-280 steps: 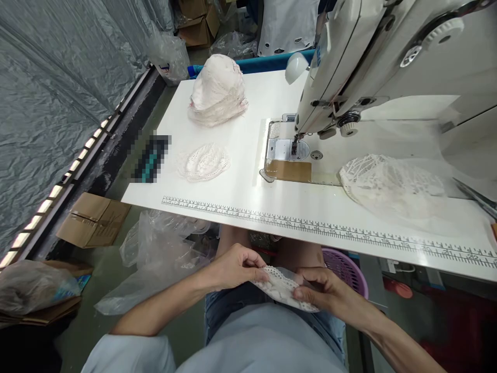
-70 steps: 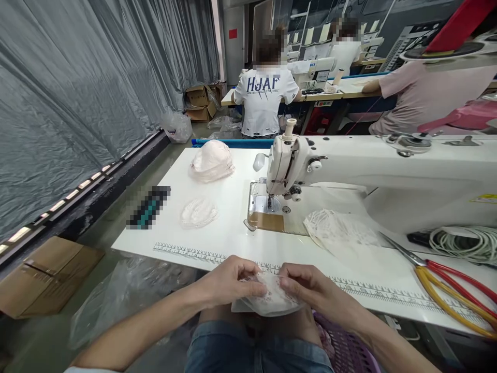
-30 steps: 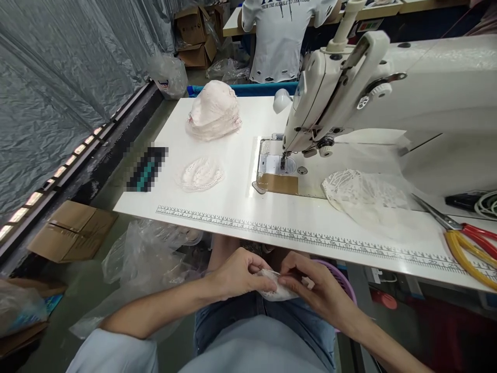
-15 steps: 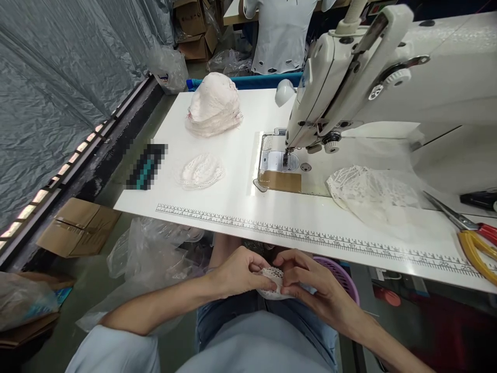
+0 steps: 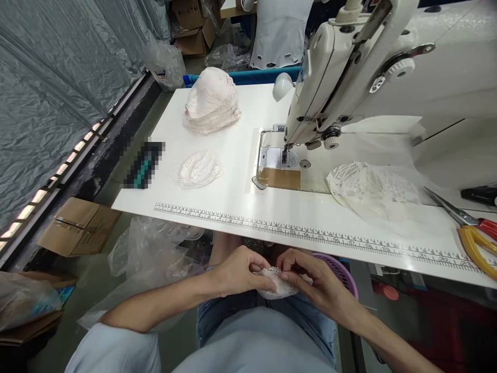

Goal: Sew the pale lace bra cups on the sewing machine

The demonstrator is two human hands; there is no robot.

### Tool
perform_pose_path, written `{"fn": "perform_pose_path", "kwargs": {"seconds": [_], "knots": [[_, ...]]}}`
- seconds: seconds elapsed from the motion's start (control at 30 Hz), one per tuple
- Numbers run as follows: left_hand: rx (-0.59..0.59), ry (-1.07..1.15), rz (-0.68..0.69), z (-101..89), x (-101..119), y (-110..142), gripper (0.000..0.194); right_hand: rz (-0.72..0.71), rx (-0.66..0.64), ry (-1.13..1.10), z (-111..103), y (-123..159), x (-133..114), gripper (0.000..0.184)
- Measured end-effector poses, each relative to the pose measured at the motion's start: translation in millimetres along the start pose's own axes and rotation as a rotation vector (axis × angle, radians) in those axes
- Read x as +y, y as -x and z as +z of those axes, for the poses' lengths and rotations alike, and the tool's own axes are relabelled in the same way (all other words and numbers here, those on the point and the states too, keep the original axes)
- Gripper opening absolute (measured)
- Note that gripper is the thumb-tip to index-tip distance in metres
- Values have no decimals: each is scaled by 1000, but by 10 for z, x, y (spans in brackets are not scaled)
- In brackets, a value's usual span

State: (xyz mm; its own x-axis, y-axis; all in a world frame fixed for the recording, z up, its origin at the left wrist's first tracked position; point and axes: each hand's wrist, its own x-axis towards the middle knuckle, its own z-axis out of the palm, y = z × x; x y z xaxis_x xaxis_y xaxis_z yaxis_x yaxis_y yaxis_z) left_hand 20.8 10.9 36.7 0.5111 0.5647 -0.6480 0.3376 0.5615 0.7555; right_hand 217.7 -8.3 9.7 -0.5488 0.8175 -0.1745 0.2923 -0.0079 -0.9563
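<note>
Over my lap, in front of the table edge, a small piece of white lace fabric [image 5: 276, 291] is stretched between my two hands. My left hand [image 5: 241, 273] pinches its left side between thumb and fingers. With thumb and fingertips closed, my right hand [image 5: 308, 277] grips the upper right edge. Part of the fabric is hidden by my fingers. A white lace piece [image 5: 200, 169] lies flat on the left of the table. Behind it sits a stack of pale pink cup-shaped fabric pieces [image 5: 213, 101]. More white lace [image 5: 368, 186] lies to the right, below the sewing machine arm.
The white sewing machine [image 5: 334, 77] stands over the right part of the table [image 5: 240, 199], which has a printed ruler along its front edge. Scissors [image 5: 462, 220] lie at the right. A purple basket [image 5: 341, 274] is under the table; a cardboard box [image 5: 79, 226] stands on the floor.
The view dipped down from the room to the table and my lap. My hands stay on the lace, and my right fingers have shifted their grip along its edge.
</note>
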Motion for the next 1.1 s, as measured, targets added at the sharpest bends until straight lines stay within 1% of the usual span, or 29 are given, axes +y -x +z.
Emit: {"fn": "perform_pose_path", "kwargs": {"seconds": [0.3,0.53,0.63,0.73,0.87,0.97,1.1], "knots": [[-26,20,-8,-2,36,27,26,38,-5,29,5,5,8,23],[-38,39,-7,1,57,29,26,44,-13,4,-10,9,10,20],[-41,17,3,-2,60,30,25,71,-38,-47,-15,10,5,19],[-47,8,12,-8,54,28,25,98,-70,-101,-24,13,-4,22],[-50,13,19,-13,35,17,25,150,-160,-163,-36,28,7,26],[-48,-12,20,-11,23,8,25,174,-215,-167,-36,38,35,28],[-66,-30,23,-17,17,12,29,200,-216,-121,-27,42,58,30]]}}
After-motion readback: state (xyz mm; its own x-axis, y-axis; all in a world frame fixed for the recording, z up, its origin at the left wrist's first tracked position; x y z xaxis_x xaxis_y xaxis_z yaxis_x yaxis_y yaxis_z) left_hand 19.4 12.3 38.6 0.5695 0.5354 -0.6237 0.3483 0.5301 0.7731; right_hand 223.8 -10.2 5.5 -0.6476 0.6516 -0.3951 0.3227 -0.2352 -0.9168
